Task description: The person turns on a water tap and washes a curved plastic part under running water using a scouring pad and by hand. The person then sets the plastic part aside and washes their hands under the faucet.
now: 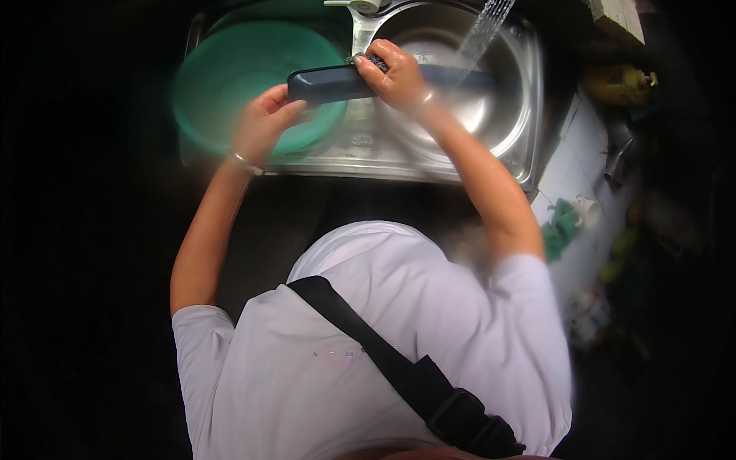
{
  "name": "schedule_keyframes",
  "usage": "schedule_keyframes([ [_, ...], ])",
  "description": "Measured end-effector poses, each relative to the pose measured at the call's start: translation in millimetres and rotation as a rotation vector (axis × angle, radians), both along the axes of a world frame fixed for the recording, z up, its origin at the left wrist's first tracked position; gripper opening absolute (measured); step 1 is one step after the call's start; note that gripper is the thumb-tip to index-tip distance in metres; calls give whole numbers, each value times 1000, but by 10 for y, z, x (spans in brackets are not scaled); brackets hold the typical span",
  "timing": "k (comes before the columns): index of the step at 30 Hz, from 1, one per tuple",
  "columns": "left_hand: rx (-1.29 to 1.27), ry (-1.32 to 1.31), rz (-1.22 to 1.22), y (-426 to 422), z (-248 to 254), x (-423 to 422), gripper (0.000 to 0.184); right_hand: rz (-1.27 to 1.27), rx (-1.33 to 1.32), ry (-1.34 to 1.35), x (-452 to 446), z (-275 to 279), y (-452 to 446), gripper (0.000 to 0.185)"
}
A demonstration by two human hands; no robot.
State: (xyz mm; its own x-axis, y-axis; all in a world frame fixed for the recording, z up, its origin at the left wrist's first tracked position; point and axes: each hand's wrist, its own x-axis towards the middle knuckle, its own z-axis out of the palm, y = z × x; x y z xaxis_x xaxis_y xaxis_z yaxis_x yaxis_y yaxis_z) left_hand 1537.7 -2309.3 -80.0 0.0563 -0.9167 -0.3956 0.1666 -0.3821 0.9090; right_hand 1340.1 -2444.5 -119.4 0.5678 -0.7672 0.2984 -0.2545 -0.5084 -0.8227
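Observation:
A long dark blue tray-like object (330,84) is held sideways over the divider of a steel double sink (360,142). My left hand (267,123) grips its left end, thumb below and fingers behind. My right hand (395,77) is closed around a dark metallic scouring pad (376,63), pressed at the object's upper edge near its middle. The object's right part stretches over the right basin (491,115), blurred. Under its left end sits a green plastic basin (222,92). Water (487,27) streams into the right basin.
Right of the sink is a white tiled counter (563,165) with a yellow bottle (617,84), a green cloth (562,230) and a white cup (587,211). A small white handled item (366,5) stands at the sink's back edge.

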Motion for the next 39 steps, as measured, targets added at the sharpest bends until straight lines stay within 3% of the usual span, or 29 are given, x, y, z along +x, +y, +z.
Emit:
schedule_keyframes([
  [11, -153, -68, 48, -149, 183, -213, 22, 149, -128, -5, 483, 602, 182, 26],
  [16, -165, 0, 81, -228, 285, -239, 19, -107, 73, 202, -347, -124, -303, 28],
  [18, -195, 53, 126, -302, 380, -267, 18, -137, 280, 197, -503, -143, -274, 28],
  [22, -323, 17, 185, -557, 649, -341, 15, -249, 266, 27, -399, 290, -95, 25],
  [24, -395, 53, 193, -638, 690, -396, 13, -261, 67, -44, -430, 48, -198, 23],
  [29, -493, 91, 162, -778, 605, -742, 29, -272, -18, -132, -563, -137, -296, 21],
  [30, -441, 47, 162, -807, 579, -812, 39, -274, -7, -156, -581, -88, -267, 21],
  [34, -505, 98, 113, -929, 621, -1021, 38, -318, 56, -251, -613, 203, -36, 21],
  [36, -523, 168, 75, -984, 606, -1082, 36, -403, 222, -241, -659, 453, 47, 22],
  [39, -514, 160, 77, -1022, 686, -1201, 34, -370, -107, -283, -654, 912, 23, 21],
])
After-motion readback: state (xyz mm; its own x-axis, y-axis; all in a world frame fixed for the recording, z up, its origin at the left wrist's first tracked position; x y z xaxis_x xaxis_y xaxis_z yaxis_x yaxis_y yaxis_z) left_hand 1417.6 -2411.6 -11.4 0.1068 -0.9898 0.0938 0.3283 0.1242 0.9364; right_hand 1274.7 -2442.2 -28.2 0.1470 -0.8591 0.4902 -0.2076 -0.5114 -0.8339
